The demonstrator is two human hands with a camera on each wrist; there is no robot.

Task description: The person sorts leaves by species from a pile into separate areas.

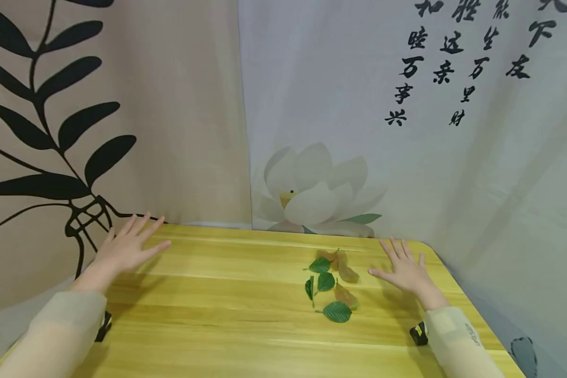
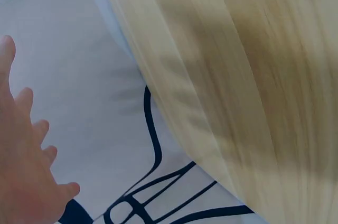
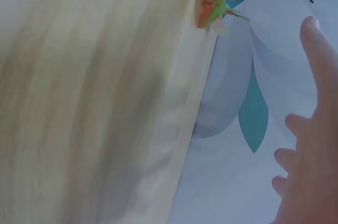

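My left hand (image 1: pixel 127 249) is held with fingers spread above the far left part of the wooden table (image 1: pixel 208 294), holding nothing. On the other side, my right hand (image 1: pixel 405 270) hovers with straight, spread fingers over the far right part. Just left of it lies a loose group of leaves: several green ones, among them a toothed leaf (image 1: pixel 337 312) nearest me, and several brownish ones, such as a brown leaf (image 1: pixel 347 269). Neither hand touches them. An orange and green leaf (image 3: pixel 210 3) shows near the table's edge in the right wrist view.
A pale curtain (image 1: pixel 193 105) hangs behind the table, printed with dark branches, a white lotus (image 1: pixel 316 184) and dark characters. Black wrist cameras sit below both sleeves, one a small black box (image 1: pixel 419 334) at the right. The table's far right corner is rounded.
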